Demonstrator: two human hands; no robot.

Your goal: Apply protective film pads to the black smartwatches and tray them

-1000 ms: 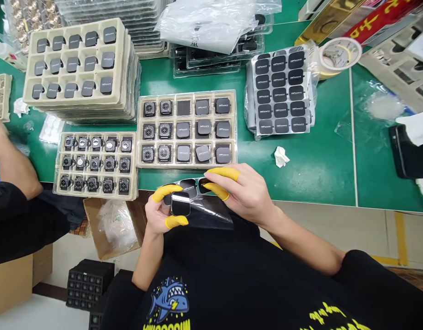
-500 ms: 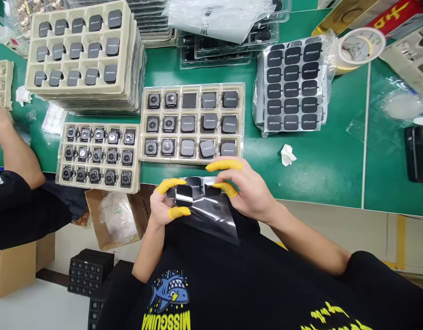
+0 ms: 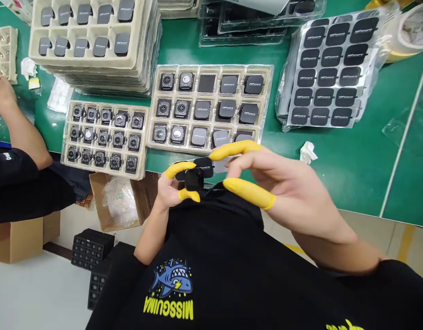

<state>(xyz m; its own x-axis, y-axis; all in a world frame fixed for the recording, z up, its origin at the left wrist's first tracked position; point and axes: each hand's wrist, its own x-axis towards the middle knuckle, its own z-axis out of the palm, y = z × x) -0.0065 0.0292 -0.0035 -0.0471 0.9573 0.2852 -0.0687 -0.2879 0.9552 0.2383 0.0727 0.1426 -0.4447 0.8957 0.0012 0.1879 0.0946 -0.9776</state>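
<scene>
Yellow covers sit on the fingertips of both hands. My left hand (image 3: pixel 170 188) grips a black square watch body (image 3: pixel 193 179) between thumb and finger, together with a strip of dark printed stickers (image 3: pixel 203 167) behind it. My right hand (image 3: pixel 283 188) is at the right end of that strip, its thumb and forefinger apart. A dark film edge (image 3: pixel 216 188) lies near the right thumb tip; whether the fingers touch it is unclear. Just beyond the hands is a tray (image 3: pixel 149 137) of watch bodies and square dark pieces, one cell without a watch.
A smaller tray of watches (image 3: pixel 142 172) stands left, with stacked trays (image 3: pixel 147 59) behind it. Sticker sheets (image 3: pixel 335 75), a tape roll (image 3: pixel 416 30) and crumpled tissue (image 3: pixel 308 152) are at right. Another person's arm (image 3: pixel 22 119) rests at the far left. A cardboard box (image 3: pixel 103 215) stands below the table.
The view has shifted and come closer to the table. My right hand has moved right and nearer the camera, its finger and thumb wider apart. The clear film below the stickers no longer hangs spread out.
</scene>
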